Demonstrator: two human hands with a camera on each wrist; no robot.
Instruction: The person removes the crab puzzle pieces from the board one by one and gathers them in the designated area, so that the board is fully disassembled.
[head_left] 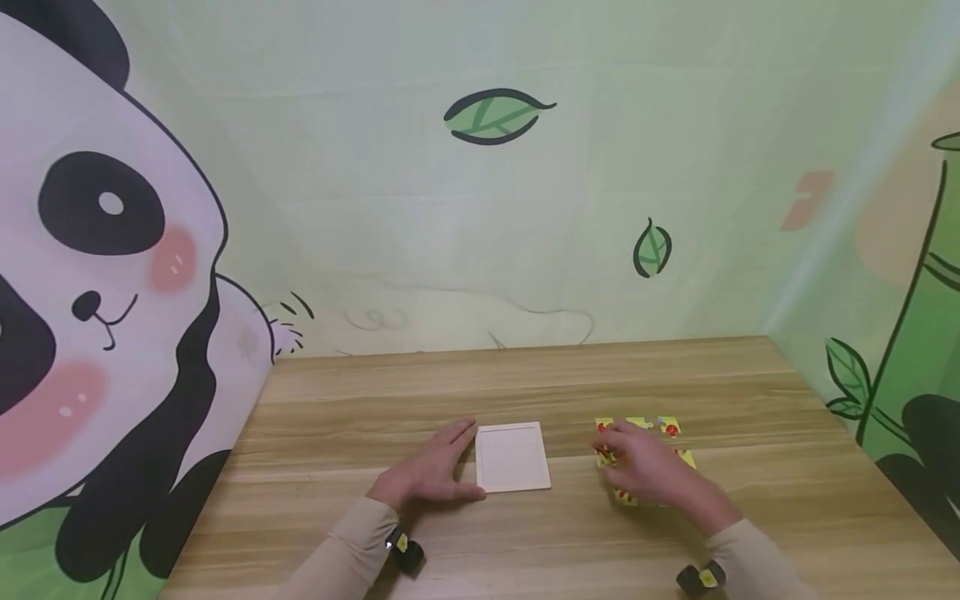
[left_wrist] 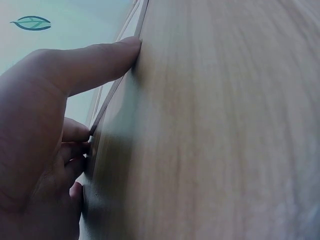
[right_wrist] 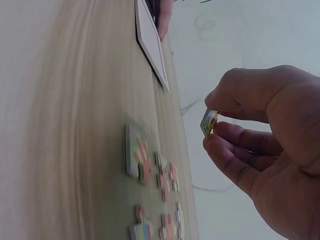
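A square, pale wooden puzzle tray (head_left: 514,458) with a low raised rim lies flat on the table in the head view. My left hand (head_left: 431,472) rests at its left side, thumb by the near corner and fingers spread along the edge. In the left wrist view the thumb (left_wrist: 107,60) touches the tray's side. To the right, my right hand (head_left: 651,468) is over a group of loose jigsaw pieces (head_left: 670,428). Its thumb and fingertips pinch one small colourful jigsaw piece (right_wrist: 209,123), raised above the table in the right wrist view.
Several jigsaw pieces (right_wrist: 139,156) lie spaced apart on the wood-grain table (head_left: 360,392), partly hidden under my right hand in the head view. A cloth backdrop (head_left: 360,167) printed with a panda and leaves stands behind the table.
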